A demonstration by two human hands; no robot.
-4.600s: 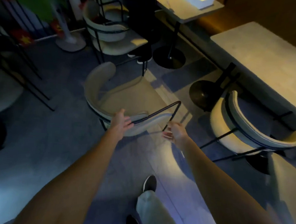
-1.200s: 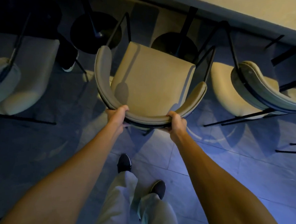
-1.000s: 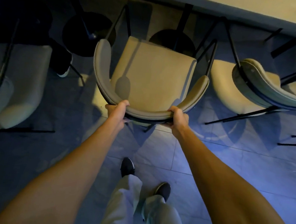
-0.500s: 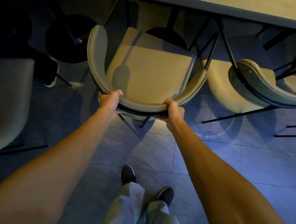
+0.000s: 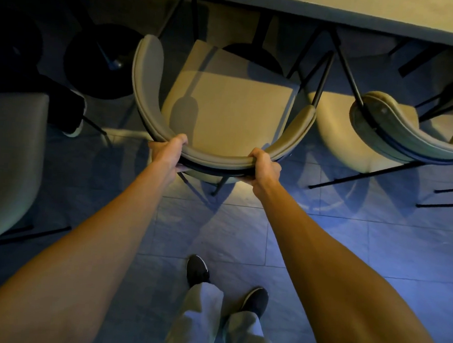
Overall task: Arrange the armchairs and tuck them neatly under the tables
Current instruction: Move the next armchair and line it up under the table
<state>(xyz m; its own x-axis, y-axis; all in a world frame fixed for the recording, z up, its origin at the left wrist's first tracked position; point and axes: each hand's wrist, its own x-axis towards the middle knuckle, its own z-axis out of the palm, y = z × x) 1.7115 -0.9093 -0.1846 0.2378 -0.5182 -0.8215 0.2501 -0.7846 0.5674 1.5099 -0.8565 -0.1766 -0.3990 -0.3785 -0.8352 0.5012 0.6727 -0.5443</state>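
Both hands on the backrest, armchair nosing in at the counter's edge

The armchair sits square ahead, its seat front just at the rim of the counter and near the dark pedestal base; left hand curls round one side of the curved backrest, right hand wraps the other, an even grip that looks meant to drive it in straight, and most of the seat is out in the open, so I'd call the tuck only begun; the neighbouring armchair stands just beside on the right, its black legs close enough to snag; grey tiled floor, dim bluish room, another pale chair off left
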